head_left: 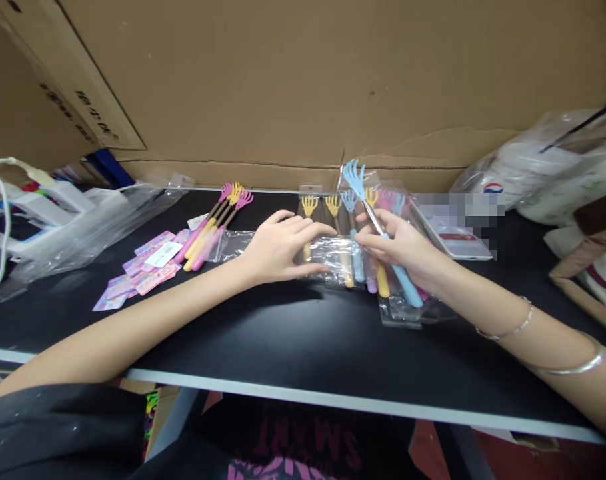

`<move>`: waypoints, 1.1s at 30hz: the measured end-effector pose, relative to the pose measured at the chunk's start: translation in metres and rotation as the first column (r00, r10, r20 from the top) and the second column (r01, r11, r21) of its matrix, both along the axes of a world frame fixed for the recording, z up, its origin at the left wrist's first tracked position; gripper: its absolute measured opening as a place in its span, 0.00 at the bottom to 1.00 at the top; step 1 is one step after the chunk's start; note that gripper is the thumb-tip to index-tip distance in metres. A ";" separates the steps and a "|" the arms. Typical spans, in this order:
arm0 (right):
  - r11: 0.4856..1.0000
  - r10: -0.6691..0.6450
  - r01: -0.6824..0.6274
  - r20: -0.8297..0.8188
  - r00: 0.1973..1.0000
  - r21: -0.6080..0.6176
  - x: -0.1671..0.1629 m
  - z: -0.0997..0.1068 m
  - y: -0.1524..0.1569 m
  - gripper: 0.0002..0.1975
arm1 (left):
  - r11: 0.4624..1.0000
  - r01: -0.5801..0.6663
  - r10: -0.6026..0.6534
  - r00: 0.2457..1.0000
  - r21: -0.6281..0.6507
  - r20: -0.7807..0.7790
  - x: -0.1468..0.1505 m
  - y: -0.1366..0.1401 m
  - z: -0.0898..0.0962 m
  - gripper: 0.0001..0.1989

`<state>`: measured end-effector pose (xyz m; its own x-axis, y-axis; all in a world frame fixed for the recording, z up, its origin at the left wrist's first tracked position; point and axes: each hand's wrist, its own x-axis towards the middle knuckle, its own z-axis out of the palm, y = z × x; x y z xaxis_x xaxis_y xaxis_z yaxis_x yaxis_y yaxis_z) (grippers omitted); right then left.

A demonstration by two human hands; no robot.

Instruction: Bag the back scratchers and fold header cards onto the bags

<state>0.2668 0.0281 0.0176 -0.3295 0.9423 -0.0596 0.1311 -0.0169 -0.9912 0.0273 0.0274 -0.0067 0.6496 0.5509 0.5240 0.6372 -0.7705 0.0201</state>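
Note:
A back scratcher (pixel 355 179) with a light blue claw, a silver shaft and a blue handle is in my right hand (pixel 400 243), its claw pointing up and away. My left hand (pixel 283 247) lies palm down over a clear plastic bag (pixel 233 245), thumb and forefinger apart; its fingertips are partly hidden. Between and beyond my hands, several bagged back scratchers (pixel 349 267) in yellow, blue and pink lie in a row, partly covered by my right hand. To the left, unbagged pink and yellow back scratchers (pixel 203 240) lie together beside printed cards (pixel 147 267).
A white device with a cable (pixel 43 213) and clear plastic bags (pixel 103 233) occupy the left side. At right lie a phone (pixel 453 233) and a plastic bag with a cup (pixel 517 167). A cardboard wall (pixel 303 87) stands behind the black table (pixel 283 340).

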 end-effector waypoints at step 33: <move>0.960 -0.063 0.088 -0.099 0.993 0.267 0.016 0.029 0.015 0.05 | 0.987 -0.154 0.153 0.988 0.035 0.038 -0.009 -0.003 0.000 0.17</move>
<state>0.2831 0.0428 0.0469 -0.2490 0.9414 0.2274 0.0510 0.2472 -0.9676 0.0184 0.0243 -0.0068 0.5396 0.6219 0.5675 0.7472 -0.6643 0.0176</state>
